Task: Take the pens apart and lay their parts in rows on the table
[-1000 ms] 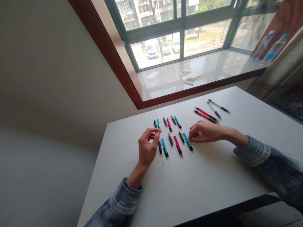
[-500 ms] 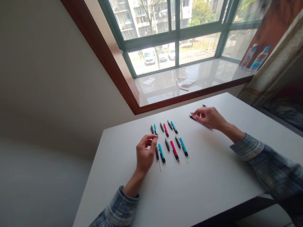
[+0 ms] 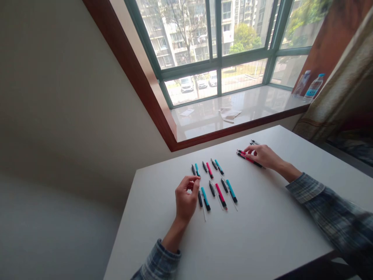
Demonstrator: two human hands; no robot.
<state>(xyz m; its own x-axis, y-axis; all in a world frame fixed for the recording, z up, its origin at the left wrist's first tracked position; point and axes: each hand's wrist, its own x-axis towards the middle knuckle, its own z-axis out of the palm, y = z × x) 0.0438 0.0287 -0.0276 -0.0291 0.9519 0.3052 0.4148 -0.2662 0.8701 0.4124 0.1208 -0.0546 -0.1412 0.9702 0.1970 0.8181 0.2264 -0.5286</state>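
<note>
My left hand hovers at the left end of the laid-out pen parts, thumb and forefinger brought together in a pinch. Whatever may be between them is too small to make out. Beside it lie a turquoise pen barrel, a dark grip piece and a thin white refill. Further right are a red barrel and another turquoise barrel. At the back right, my right hand has its fingers closed on a red pen lying among other pens, partly hidden by the fingers.
The parts lie in two rows on a white table. Behind the right hand are more pens. A brown-framed window sill runs along the back, with a crumpled cloth and two plastic bottles. A curtain hangs at right.
The view has tilted up, so everything sits lower in the picture. My right hand has shifted slightly, and more of the red pen shows under its fingers. My left hand keeps its pinch.
</note>
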